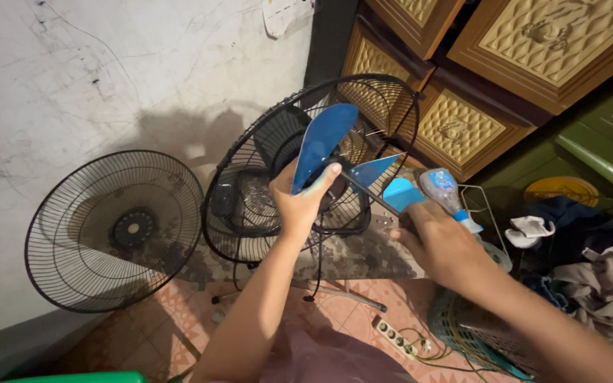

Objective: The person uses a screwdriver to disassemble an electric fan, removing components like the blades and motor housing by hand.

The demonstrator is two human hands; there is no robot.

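Head view. The left hand (pixel 299 202), at centre, is clamped on the hub of a blue fan blade (pixel 324 142), thumb across its front; one lobe rises toward 12 o'clock, a second (pixel 374 170) points to 3 o'clock. The right hand (pixel 438 241), at 4 o'clock of the left and apart from it, is closed on a clear spray bottle (pixel 441 186) with a blue nozzle (pixel 400 193), aimed at the blade. Behind the blade stands the fan's rear guard (pixel 264 206) on its stand. A loose front guard (pixel 111 230) leans on the wall (pixel 108 71) at 9 o'clock. Carved cabinets (pixel 533 42) lie at 1 o'clock, a power strip (pixel 394 335) on the floor at 6 o'clock, and cloths (pixel 597 276) at 4 o'clock.
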